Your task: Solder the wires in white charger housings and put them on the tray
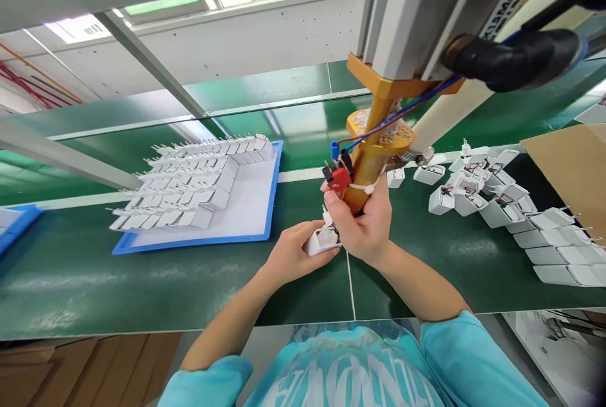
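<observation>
My left hand is closed around a small white plug housing just above the green bench. My right hand is wrapped round the yellow handle of a hanging tool, right over the housing. A red switch block sits on the handle beside my fingers. The tool's tip is hidden behind my right hand.
A blue-edged white tray at the left holds several rows of white housings. A loose pile of white housings lies at the right. A cardboard box stands far right. A grey machine column hangs overhead.
</observation>
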`<state>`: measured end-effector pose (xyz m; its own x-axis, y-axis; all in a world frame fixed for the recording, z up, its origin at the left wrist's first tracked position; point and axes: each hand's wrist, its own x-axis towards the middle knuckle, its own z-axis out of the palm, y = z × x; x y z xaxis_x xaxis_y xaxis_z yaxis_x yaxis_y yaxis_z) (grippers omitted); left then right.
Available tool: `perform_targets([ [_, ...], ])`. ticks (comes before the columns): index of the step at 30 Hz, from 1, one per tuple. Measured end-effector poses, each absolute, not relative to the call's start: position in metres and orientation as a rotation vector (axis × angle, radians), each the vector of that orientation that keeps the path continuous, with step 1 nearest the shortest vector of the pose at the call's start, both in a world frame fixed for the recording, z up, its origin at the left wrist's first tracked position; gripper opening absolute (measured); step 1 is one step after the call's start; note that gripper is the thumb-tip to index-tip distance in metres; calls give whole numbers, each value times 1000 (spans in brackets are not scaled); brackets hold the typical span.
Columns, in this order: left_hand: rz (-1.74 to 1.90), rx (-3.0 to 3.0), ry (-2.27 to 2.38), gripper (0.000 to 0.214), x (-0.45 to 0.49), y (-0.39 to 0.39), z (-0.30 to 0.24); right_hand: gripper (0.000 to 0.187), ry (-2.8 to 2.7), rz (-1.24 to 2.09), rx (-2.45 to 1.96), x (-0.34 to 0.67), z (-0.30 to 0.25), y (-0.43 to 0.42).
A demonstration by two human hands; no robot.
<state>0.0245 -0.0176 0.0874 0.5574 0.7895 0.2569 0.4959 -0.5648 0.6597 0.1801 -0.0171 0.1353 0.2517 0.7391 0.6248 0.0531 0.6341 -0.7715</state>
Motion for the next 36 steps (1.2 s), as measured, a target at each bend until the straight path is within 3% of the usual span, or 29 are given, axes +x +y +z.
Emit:
perform_targets([
  [23, 767, 1846, 1226, 24, 46, -40, 67, 36, -1242, 598, -778, 177, 140, -19],
  [30, 853, 1744, 1157, 44, 70, -48, 50, 35, -1216, 594, -809, 174, 144, -25],
  [36, 942, 1705, 1133, 38, 76, -50, 50, 32, -1200, 601, -794, 174, 140, -27],
])
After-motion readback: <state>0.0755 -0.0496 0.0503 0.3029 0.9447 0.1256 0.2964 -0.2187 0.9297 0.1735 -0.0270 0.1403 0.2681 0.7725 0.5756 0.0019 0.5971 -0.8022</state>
